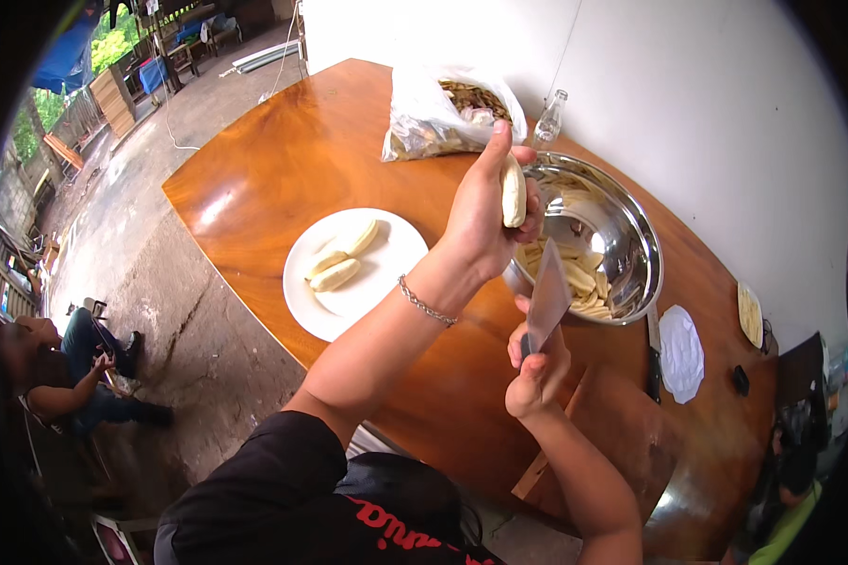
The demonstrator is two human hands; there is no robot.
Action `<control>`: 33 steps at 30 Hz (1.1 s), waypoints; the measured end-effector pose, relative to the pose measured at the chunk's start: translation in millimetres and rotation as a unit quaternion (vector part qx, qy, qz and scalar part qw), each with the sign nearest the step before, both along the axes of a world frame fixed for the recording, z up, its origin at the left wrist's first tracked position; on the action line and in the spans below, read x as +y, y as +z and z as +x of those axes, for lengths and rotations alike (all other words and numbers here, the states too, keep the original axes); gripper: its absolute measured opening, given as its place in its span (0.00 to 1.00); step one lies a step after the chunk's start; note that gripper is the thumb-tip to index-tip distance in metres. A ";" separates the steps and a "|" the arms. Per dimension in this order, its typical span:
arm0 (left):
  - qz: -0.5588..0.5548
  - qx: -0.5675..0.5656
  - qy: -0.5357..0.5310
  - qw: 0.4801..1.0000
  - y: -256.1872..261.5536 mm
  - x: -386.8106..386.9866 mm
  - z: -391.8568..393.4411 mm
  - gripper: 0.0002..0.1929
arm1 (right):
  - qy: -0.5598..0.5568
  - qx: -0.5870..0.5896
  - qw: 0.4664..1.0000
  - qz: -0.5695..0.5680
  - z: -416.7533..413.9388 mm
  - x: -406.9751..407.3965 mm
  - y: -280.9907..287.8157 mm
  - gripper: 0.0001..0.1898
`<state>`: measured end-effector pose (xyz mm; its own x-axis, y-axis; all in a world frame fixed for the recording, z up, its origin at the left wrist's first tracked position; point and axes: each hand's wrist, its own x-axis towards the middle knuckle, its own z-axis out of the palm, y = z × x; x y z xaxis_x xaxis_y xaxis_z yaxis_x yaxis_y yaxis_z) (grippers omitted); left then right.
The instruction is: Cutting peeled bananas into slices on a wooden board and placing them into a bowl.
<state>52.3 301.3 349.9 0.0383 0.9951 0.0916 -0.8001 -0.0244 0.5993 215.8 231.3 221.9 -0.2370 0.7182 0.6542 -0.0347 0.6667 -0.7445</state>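
Observation:
A peeled banana [514, 192] is gripped upright in my left hand [491, 205], near the rim of a shiny metal bowl [632, 233]. My right hand [544, 371] holds a knife [550, 293] by its handle, the broad blade pointing up, below my left hand and apart from the banana. Inside the bowl lie many banana slices [583, 279]; my left hand and the blade hide part of them. To the left, a white plate [389, 304] carries several peeled bananas [336, 274].
A plastic bag [424, 116] of peels and a glass bottle [551, 116] stand behind the bowl. Right of it lie a second knife [653, 360] and crumpled white paper [680, 353]. A wooden board [608, 431] is at the table's near side. One person [78, 381] sits at left, another [791, 473] at right.

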 end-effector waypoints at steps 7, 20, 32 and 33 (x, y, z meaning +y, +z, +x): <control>0.038 -0.081 -0.089 0.992 -9.6 9.2 12.9 0.23 | -0.034 -0.055 0.993 0.095 10.8 8.3 -6.9 0.41; 0.026 -0.089 -0.092 0.992 -25.5 -0.2 35.9 0.20 | -0.053 -0.060 0.997 -0.001 16.7 10.4 -7.1 0.47; 0.011 -0.131 -0.023 0.991 -30.4 -0.6 41.6 0.19 | -0.037 -0.046 0.997 -0.045 16.8 4.7 -15.0 0.48; 0.012 -0.131 -0.022 0.991 -30.3 -1.5 41.6 0.19 | -0.035 -0.050 0.997 -0.051 17.1 4.2 -16.4 0.48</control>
